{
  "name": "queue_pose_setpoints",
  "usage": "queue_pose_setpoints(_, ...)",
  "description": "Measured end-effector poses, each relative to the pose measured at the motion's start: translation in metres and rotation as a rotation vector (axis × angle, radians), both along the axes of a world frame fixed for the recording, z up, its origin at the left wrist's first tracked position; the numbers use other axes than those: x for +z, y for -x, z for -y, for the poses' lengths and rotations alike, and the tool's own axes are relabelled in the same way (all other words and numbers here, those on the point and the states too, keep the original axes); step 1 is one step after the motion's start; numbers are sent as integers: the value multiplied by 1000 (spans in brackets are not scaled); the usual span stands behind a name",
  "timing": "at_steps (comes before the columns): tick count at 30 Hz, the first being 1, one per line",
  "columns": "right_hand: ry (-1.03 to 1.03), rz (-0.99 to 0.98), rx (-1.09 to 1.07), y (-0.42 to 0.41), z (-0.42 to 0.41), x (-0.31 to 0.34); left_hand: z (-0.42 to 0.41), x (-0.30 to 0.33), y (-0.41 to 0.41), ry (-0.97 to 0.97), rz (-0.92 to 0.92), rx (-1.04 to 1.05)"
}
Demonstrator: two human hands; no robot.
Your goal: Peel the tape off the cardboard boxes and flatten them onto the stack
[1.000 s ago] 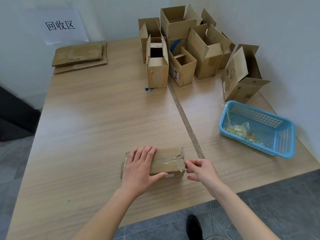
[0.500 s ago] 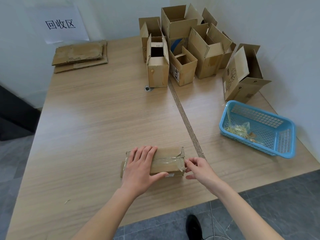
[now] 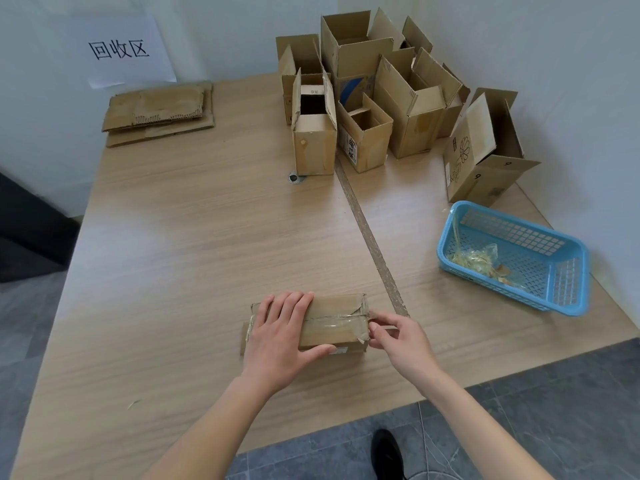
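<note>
A big light brown wooden table (image 3: 194,244) has a rough grey strip (image 3: 367,233) running down its top. A small round dark hole (image 3: 294,177) sits near the far middle. On the right side rests a blue plastic basket (image 3: 568,268) with holes in its walls. A white paper sign (image 3: 121,50) with black letters hangs on the pale wall (image 3: 554,46). Below the near edge is a grey tiled floor (image 3: 554,410), and a black shoe (image 3: 388,452) stands on it.

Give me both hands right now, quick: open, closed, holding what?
Left hand: open, pressed flat on the taped box.
Right hand: fingers pinched at the tape end on the box's right edge; firm grip cannot be told.
</note>
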State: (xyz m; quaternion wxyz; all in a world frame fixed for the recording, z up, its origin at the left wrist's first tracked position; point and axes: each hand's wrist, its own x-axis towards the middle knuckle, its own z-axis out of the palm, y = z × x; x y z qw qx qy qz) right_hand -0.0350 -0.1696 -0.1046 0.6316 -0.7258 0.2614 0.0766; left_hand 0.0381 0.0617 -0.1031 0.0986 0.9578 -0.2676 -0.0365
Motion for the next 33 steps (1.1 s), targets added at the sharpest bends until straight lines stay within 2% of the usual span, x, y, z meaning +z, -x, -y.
queue_pose_setpoints(12, -70, -9, -177, -4, -2, -1, 0, 0, 0, -8, -6, 3)
queue_pose_setpoints(21, 262, -33, -38, -8, -4, 0, 0, -2, -1, -9, 3, 2)
queue_pose_setpoints(30, 283, -55, -24, -7, -3, 2, 0, 0, 0, -12, -14, 2)
queue_pose_setpoints(33, 214, -64, -28, -5, -2, 5, 0, -1, 0, -10, -7, -2)
